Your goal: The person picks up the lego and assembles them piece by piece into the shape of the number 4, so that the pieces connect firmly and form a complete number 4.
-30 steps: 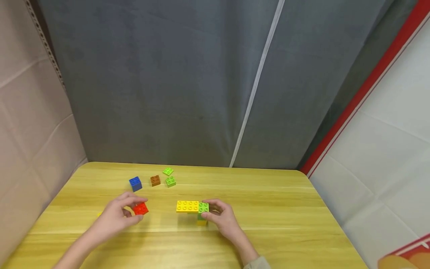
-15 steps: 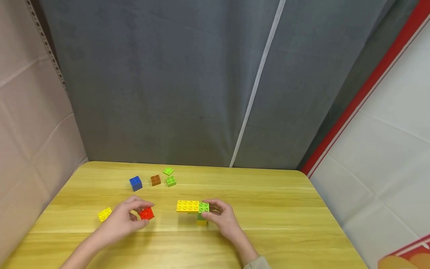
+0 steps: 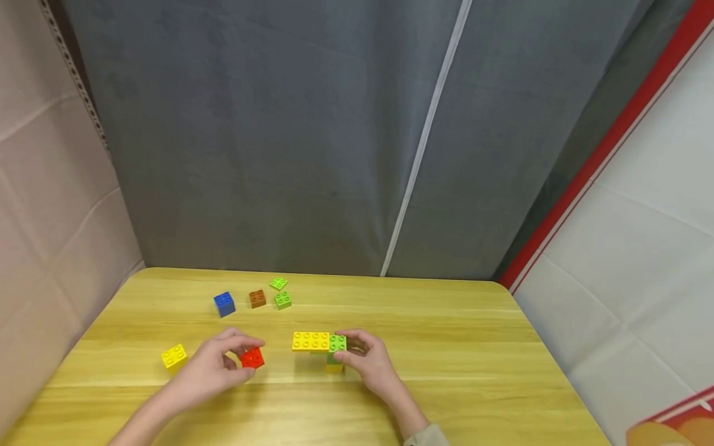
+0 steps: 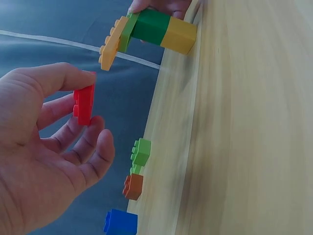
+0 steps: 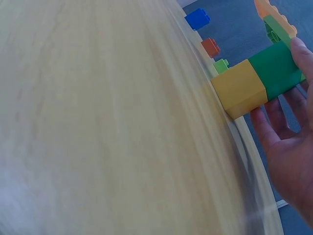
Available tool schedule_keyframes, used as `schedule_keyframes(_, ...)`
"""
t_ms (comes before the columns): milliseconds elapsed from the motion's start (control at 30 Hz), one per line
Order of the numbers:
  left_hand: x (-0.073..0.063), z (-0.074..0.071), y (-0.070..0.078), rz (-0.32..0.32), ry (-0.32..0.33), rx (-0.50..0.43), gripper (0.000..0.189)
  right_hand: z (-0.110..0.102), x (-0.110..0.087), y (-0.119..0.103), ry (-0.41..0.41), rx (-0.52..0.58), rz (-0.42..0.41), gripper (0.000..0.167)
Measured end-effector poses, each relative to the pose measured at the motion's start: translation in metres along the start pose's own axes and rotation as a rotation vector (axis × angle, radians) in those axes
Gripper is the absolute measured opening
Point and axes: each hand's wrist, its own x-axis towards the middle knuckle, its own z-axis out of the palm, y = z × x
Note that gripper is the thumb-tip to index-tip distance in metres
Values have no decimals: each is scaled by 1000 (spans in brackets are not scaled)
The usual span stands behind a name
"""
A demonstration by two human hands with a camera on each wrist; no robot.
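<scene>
The left hand (image 3: 212,365) pinches a red brick (image 3: 253,357) between thumb and forefinger above the desk (image 3: 474,378), its other fingers loosely bent. Near it, the right hand (image 3: 372,365) has its thumb and fingers round a stack (image 4: 152,27) standing upright, a long yellow piece (image 3: 310,341) jutting from its top. A yellow brick (image 3: 175,357) sits beside the left hand; blue (image 3: 224,304), brown (image 3: 257,299) and two light green bricks (image 3: 282,301) lie farther back.

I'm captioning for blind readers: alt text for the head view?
A left hand pinches a red brick; the right hand holds a yellow-and-green stack on a wooden table. Loose nearby: a blue brick, a brown brick, two green bricks, a yellow brick.
</scene>
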Motion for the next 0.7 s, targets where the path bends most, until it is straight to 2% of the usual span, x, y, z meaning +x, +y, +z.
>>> schedule_keyframes(333,1,4,2,46,-2,-3,40,0,-1,0,7,1,11,40)
schedule_keyframes(700,-1,7,2,62,8,-18,40,0,-1,0,7,9,10,40)
